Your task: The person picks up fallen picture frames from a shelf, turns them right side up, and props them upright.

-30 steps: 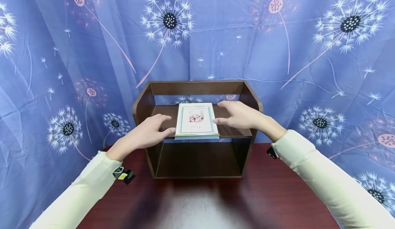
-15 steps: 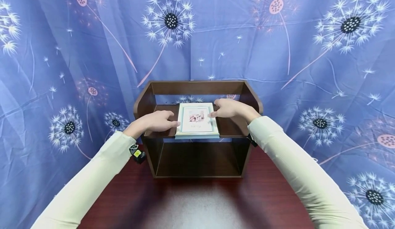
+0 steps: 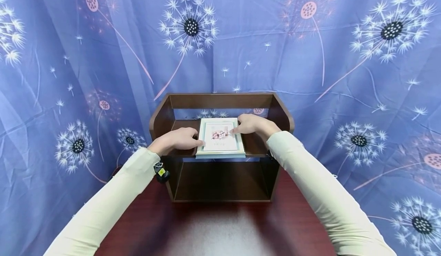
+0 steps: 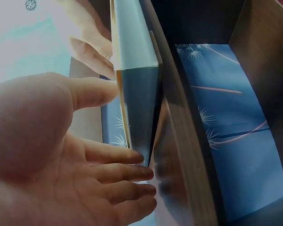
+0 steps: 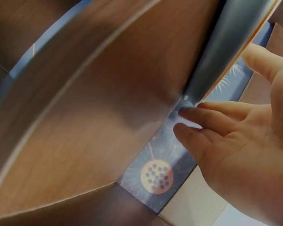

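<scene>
A flat, book-like pale box (image 3: 220, 150) with a pink flower picture on top lies on the upper shelf (image 3: 254, 141) of a brown rack. My left hand (image 3: 182, 138) is at its left side. In the left wrist view the thumb touches the top edge of the box (image 4: 137, 103), and the straight fingers reach along its side. Opposite, my right hand (image 3: 252, 125) has its thumb over the top's right edge. The right wrist view shows the right fingertips (image 5: 188, 134) near the far lower corner, where contact is hard to tell.
The brown two-level rack (image 3: 222, 100) has side walls close outside both hands. Its lower compartment (image 3: 222, 181) lies beneath the shelf. A dark red tabletop (image 3: 299, 217) supports the rack. Behind hangs a blue curtain (image 3: 241, 49) with dandelion prints.
Both hands have moved inward from beside the box onto its left and right edges, and their thumbs have come over the top. The box has not visibly moved on the shelf.
</scene>
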Motion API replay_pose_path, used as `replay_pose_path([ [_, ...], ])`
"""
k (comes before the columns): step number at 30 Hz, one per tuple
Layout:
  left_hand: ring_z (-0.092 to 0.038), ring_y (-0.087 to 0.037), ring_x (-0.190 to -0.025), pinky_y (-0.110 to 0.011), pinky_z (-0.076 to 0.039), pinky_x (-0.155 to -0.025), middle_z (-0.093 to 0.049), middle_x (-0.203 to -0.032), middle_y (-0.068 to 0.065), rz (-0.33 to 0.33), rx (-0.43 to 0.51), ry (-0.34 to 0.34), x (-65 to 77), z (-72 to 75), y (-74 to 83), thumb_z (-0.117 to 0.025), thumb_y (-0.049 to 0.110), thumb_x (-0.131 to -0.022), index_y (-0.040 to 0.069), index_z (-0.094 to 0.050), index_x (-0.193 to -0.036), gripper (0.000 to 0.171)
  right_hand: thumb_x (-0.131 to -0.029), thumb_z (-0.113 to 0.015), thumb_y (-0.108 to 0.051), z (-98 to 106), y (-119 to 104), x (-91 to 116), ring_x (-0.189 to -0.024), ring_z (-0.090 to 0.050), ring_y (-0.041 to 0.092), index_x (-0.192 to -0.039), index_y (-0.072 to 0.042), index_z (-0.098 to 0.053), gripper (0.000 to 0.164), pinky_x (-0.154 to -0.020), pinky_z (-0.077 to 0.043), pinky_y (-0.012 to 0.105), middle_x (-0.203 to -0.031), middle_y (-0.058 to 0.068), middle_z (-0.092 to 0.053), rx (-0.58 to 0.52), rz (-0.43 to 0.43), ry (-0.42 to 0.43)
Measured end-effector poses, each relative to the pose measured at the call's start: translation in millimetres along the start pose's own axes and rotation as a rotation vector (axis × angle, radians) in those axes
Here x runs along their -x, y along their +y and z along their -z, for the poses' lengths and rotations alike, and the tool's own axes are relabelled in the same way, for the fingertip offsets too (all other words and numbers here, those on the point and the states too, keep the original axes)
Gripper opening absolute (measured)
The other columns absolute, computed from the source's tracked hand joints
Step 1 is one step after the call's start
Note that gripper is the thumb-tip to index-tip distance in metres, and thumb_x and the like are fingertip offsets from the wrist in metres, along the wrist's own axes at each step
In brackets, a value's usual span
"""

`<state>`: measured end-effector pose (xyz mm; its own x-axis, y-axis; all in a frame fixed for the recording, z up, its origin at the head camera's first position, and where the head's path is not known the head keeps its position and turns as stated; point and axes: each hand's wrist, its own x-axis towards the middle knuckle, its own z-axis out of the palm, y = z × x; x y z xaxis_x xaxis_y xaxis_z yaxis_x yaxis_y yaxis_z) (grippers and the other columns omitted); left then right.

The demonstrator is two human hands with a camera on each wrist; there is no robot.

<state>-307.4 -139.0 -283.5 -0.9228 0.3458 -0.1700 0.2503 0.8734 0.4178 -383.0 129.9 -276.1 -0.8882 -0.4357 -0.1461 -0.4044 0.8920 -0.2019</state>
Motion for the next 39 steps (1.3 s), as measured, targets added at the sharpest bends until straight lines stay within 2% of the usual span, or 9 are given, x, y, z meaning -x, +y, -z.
replay_pose_path([
  [9,-0.061,-0.017,-0.078,-0.032,-0.046,-0.082,-0.069,-0.076,0.000,-0.054,-0.030,-0.017,-7.2,-4.0,-0.4,-0.059,0.041,-0.105,0.013,-0.068,-0.090,0.033,-0.101,-0.063,-0.045,-1.9,1.6,2.0,-0.102,-0.057,0.026,-0.117,-0.002,-0.069,0.046,-0.098,-0.050,0.042,-0.117,0.016,-0.068,0.011,-0.024,-0.009],
  [21,-0.061,-0.014,-0.070,-0.032,-0.046,-0.083,-0.067,-0.065,0.002,-0.093,-0.039,0.032,-12.2,-8.8,-5.9,-0.061,0.041,-0.105,0.012,-0.073,-0.101,0.031,-0.102,-0.061,-0.043,-4.9,1.2,4.2,-0.104,-0.059,0.027,-0.122,0.000,-0.070,0.048,-0.099,-0.050,0.043,-0.122,0.020,-0.070,-0.023,-0.016,0.020],
  [24,-0.058,-0.012,-0.062,-0.031,-0.045,-0.082,-0.064,-0.058,0.003,-0.087,-0.007,0.072,-11.0,-11.6,-5.1,-0.061,0.040,-0.104,0.010,-0.074,-0.115,0.034,-0.102,-0.061,-0.043,-2.7,5.9,7.8,-0.091,-0.056,0.023,-0.118,-0.002,-0.072,0.045,-0.087,-0.049,0.038,-0.103,0.013,-0.070,-0.067,0.006,0.052],
  [27,-0.054,-0.011,-0.055,-0.029,-0.046,-0.078,-0.057,-0.052,0.005,-0.087,0.039,0.121,-9.0,-16.1,-5.1,-0.061,0.039,-0.105,0.007,-0.070,-0.131,0.042,-0.104,-0.062,-0.042,-1.0,12.4,10.5,-0.067,-0.041,0.015,-0.097,-0.007,-0.072,0.037,-0.067,-0.038,0.031,-0.070,0.000,-0.051,-0.148,0.015,0.089],
  [29,-0.052,-0.010,-0.052,-0.026,-0.045,-0.077,-0.052,-0.050,0.005,-0.090,0.065,0.164,-7.3,-18.6,-5.1,-0.061,0.038,-0.105,0.006,-0.066,-0.139,0.047,-0.105,-0.061,-0.039,0.6,16.0,12.6,-0.060,-0.029,0.012,-0.083,-0.009,-0.063,0.038,-0.060,-0.030,0.028,-0.061,-0.005,-0.035,-0.205,0.019,0.121],
  [31,-0.051,-0.011,-0.050,-0.027,-0.045,-0.071,-0.051,-0.049,0.005,-0.091,0.096,0.204,-5.3,-20.5,-4.7,-0.061,0.037,-0.106,0.007,-0.064,-0.143,0.048,-0.105,-0.063,-0.033,2.0,17.4,14.8,-0.057,-0.035,0.009,-0.081,-0.007,-0.065,0.035,-0.058,-0.036,0.024,-0.059,-0.005,-0.040,-0.294,0.013,0.165],
  [33,-0.051,-0.011,-0.048,-0.027,-0.043,-0.066,-0.054,-0.050,0.001,-0.086,0.122,0.246,-3.1,-21.4,-3.9,-0.061,0.036,-0.106,0.009,-0.062,-0.147,0.049,-0.105,-0.064,-0.026,3.0,16.6,16.5,-0.060,-0.051,0.010,-0.090,-0.003,-0.074,0.028,-0.061,-0.051,0.023,-0.066,0.000,-0.058,-0.386,0.001,0.209],
  [36,-0.050,-0.013,-0.049,-0.027,-0.041,-0.063,-0.069,-0.064,-0.008,-0.071,0.143,0.320,-0.4,-22.0,-3.0,-0.061,0.034,-0.105,0.011,-0.062,-0.148,0.048,-0.103,-0.066,-0.016,3.5,13.1,16.9,-0.076,-0.072,0.015,-0.116,0.005,-0.076,0.026,-0.077,-0.066,0.031,-0.096,0.017,-0.078,-0.543,-0.024,0.258],
  [39,-0.051,-0.018,-0.053,-0.028,-0.041,-0.065,-0.082,-0.103,-0.012,-0.057,0.183,0.400,-0.3,-22.9,-2.8,-0.061,0.032,-0.106,0.015,-0.064,-0.146,0.043,-0.102,-0.067,-0.012,5.6,9.1,17.1,-0.074,-0.076,0.015,-0.127,0.009,-0.070,0.033,-0.078,-0.067,0.034,-0.113,0.028,-0.077,-0.674,-0.049,0.306],
])
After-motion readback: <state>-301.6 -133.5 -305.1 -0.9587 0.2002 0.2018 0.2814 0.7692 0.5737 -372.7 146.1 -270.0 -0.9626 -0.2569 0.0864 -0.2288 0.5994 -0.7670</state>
